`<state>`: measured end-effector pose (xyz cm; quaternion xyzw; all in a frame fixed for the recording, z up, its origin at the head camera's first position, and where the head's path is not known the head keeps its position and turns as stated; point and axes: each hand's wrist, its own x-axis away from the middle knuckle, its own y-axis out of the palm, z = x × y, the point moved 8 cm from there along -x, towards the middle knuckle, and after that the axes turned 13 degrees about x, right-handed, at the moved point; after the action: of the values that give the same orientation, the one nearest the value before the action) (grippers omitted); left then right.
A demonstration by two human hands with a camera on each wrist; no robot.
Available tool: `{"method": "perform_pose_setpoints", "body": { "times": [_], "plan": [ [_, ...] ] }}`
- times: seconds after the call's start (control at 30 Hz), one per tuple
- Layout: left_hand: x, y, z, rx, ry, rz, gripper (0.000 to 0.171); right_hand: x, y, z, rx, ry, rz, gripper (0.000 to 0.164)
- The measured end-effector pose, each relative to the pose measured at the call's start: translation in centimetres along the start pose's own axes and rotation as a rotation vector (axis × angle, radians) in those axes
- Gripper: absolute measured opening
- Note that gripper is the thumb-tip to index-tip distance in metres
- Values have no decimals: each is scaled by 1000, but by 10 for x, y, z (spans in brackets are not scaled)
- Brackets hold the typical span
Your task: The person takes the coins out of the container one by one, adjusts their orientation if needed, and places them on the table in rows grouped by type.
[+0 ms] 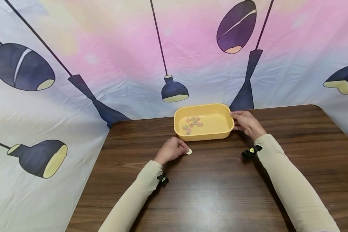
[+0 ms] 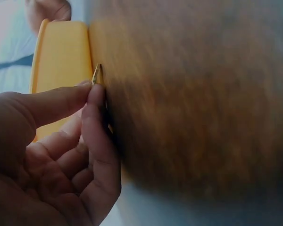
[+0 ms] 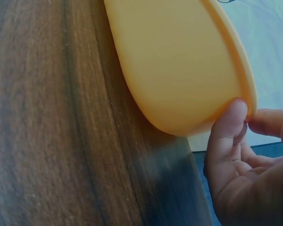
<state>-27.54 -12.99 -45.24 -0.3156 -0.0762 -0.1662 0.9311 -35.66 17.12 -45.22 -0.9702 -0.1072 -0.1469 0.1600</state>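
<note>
Between thumb and forefinger, my left hand (image 1: 172,150) pinches a coin (image 1: 189,151), low over the table just in front of a yellow plastic tub (image 1: 208,136). The left wrist view shows this coin (image 2: 97,75) edge-on at the fingertips, beside the tub's wall. Several coins (image 1: 195,122) lie scattered on the tub's floor, toward its left side. At the tub's right end, my right hand (image 1: 247,124) grips the rim; in the right wrist view the thumb and a finger pinch that rim (image 3: 251,94) from both sides.
The tub stands at the back of a dark wood-grain table (image 1: 208,180), close to its rear edge. Right behind hangs a cloth backdrop (image 1: 127,58) printed with lamps. Dark straps with small devices (image 1: 250,152) sit on both wrists, over light sleeves.
</note>
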Motion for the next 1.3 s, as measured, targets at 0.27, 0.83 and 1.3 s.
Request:
{"method": "perform_pose_setpoints", "body": {
  "times": [0.27, 0.83, 1.3],
  "plan": [
    [0, 5, 5, -177, 30, 33, 20, -2, 1, 6, 9, 14, -1, 55],
    [10, 6, 6, -220, 84, 46, 25, 1, 2, 1, 9, 3, 1, 55],
    [5, 3, 9, -219, 39, 21, 31, 1, 0, -4, -22, 21, -9, 53]
  ]
}}
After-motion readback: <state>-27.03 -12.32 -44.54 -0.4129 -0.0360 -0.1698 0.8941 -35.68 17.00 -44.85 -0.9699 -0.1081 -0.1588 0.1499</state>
